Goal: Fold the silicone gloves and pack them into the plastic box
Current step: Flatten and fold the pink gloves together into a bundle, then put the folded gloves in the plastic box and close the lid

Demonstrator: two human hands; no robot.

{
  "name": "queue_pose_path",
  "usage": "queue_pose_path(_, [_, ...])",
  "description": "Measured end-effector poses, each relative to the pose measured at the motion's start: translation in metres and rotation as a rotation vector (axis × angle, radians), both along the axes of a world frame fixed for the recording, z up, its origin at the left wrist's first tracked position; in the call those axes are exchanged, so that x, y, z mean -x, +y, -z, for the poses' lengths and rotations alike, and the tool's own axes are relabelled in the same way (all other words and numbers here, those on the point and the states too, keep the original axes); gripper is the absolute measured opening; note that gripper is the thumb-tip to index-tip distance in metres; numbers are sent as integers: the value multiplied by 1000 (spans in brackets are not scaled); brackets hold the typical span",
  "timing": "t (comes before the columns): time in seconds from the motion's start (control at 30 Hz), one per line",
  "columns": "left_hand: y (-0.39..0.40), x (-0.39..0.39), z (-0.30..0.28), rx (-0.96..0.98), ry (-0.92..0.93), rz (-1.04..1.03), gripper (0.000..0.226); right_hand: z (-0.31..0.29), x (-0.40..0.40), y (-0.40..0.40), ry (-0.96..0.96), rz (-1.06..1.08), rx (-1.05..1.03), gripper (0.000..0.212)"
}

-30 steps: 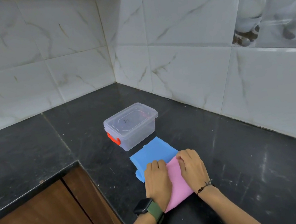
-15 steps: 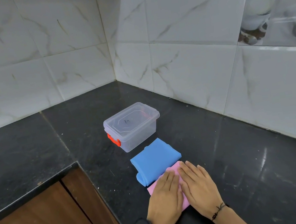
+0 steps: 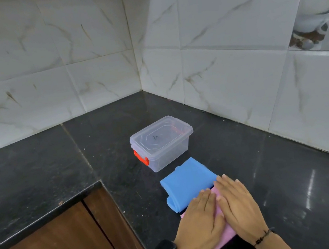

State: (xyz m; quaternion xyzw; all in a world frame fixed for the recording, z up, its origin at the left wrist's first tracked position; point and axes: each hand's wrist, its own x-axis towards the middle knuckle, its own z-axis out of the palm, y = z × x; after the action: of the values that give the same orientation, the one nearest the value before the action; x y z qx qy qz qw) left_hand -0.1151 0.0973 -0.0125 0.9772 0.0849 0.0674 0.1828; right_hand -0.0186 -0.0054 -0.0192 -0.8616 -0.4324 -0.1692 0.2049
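A pink silicone glove [image 3: 223,242] lies folded on the black counter near the front edge, mostly hidden under both hands. My left hand [image 3: 199,224] and my right hand [image 3: 238,207] rest flat on it, side by side, fingers extended and pressing down. A blue silicone glove [image 3: 186,182] lies folded just beyond, touching the pink one. Further back stands the clear plastic box [image 3: 162,146] with its lid on and an orange-red latch [image 3: 141,157] on its left end.
The black stone counter [image 3: 276,182] runs into a corner of white marble-look wall tiles [image 3: 224,61]. At lower left the counter edge drops to brown wooden cabinet doors [image 3: 60,248]. A watch sits on my left wrist, a bead bracelet on my right.
Both hands went from pinching the pink glove's far edge to lying flat on the folded glove. The pink glove now looks shorter and the blue glove is more exposed.
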Motion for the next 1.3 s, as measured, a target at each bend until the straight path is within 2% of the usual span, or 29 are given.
queue_pose_path(0.1, [13, -5, -15, 103, -114, 3, 55, -24, -15, 21, 113, -41, -61, 37])
queue_pose_path(0.23, [38, -17, -41, 303, -173, -42, 51, -53, -35, 57, 218, -101, -135, 34])
queue_pose_path(0.33, [60, -32, -63, 485, -308, -175, 36, -72, -49, 87, 291, -132, -198, 32])
queue_pose_path(0.4, [79, -41, -74, 544, -396, -316, 29, -80, -62, 104, 321, -129, -167, 35])
queue_pose_path(0.53, [117, -57, -83, 556, -410, -617, 39, -90, -98, 133, 408, -59, -124, 34])
queue_pose_path(0.6, [137, -63, -81, 568, -400, -716, 25, -95, -114, 146, 457, -18, -126, 31])
queue_pose_path(0.7, [158, -68, -76, 503, -373, -847, 31, -100, -134, 166, 494, 15, -65, 33])
queue_pose_path(0.77, [164, -71, -73, 486, -337, -899, 14, -103, -144, 179, 492, 30, 9, 38])
queue_pose_path(1.07, [173, -95, -70, 511, -271, -949, 42, -92, -171, 218, 525, 80, 162, 41])
queue_pose_path(1.2, [171, -98, -67, 635, -267, -1053, 55, -85, -179, 228, 561, 79, 189, 35])
queue_pose_path(1.3, [174, -100, -68, 781, -277, -1130, 53, -82, -180, 235, 590, 104, 165, 31])
